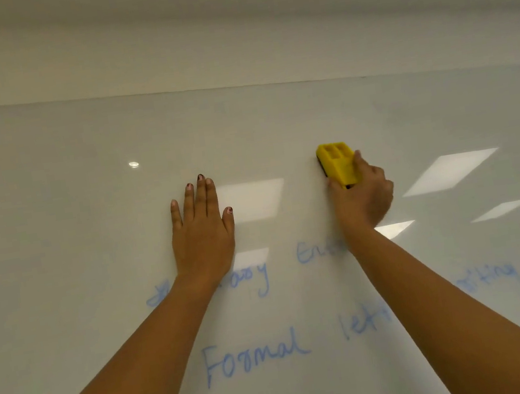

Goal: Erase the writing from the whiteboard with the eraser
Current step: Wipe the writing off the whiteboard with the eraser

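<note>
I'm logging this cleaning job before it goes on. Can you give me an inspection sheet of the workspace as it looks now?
Surface: glossy whiteboard, with ceiling-light reflections on it.
Job's things: yellow eraser against the board, above the text; blue writing in two rows lower down, not yet erased, partly hidden by the arms.
Clutter: nothing seen.
Hands: left hand flat on the board, fingers straight; right hand grips the eraser.
Cables: nothing seen.
Surroundings: plain wall above the board.

The yellow eraser (337, 164) is gripped by the right hand (364, 196) against the whiteboard (87, 222). The left hand (202, 229) is laid flat (fingers straight). Blue writing (255, 356) is seen below the fingers.
</note>
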